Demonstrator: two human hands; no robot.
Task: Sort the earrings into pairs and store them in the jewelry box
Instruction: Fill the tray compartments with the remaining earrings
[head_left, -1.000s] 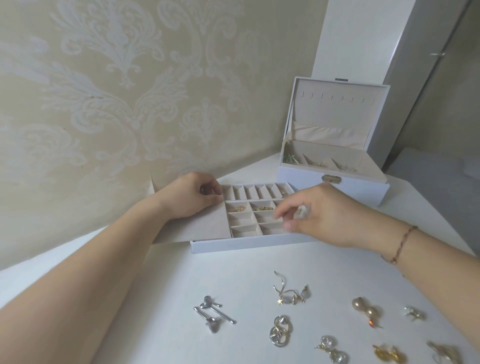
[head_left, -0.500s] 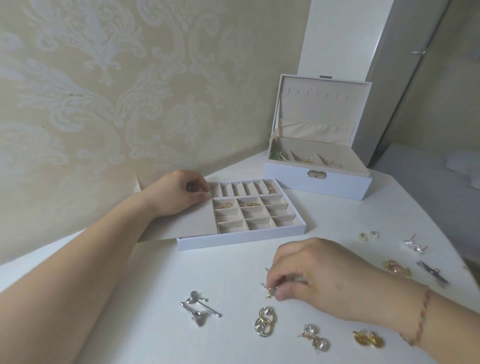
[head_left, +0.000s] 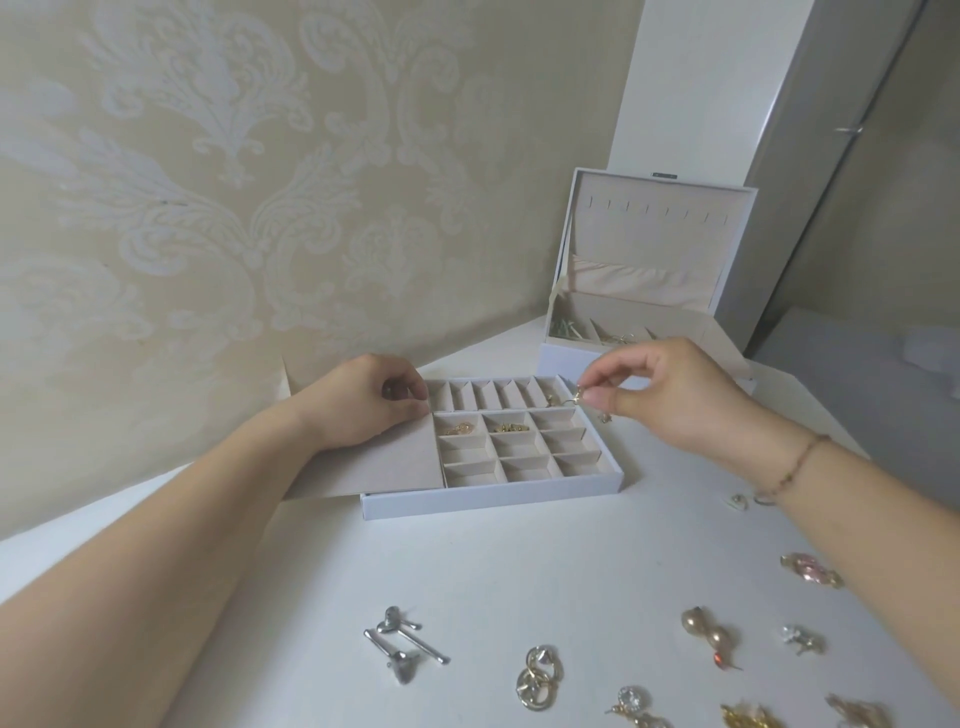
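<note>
Gold earring (head_left: 575, 399), lifted off the table (head_left: 519, 561), now pinched by right-hand fingers (head_left: 597, 399) above the tray (head_left: 493, 500).

left hand (head_left: 371, 402) lies knuckles up, fingers curled under, forearm stretched fwd. right hand (head_left: 670, 395) raised, thumb & index pinching sth small, other fingers bent, thin beaded bracelet (head_left: 795, 464) on wrist.

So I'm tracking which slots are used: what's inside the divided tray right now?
In the tray, two back compartments of the grid hold gold earrings and; a small gold piece sits in the rightmost narrow slot. Other visible cells look empty. The beige flap and left hand cover the left section.
</note>
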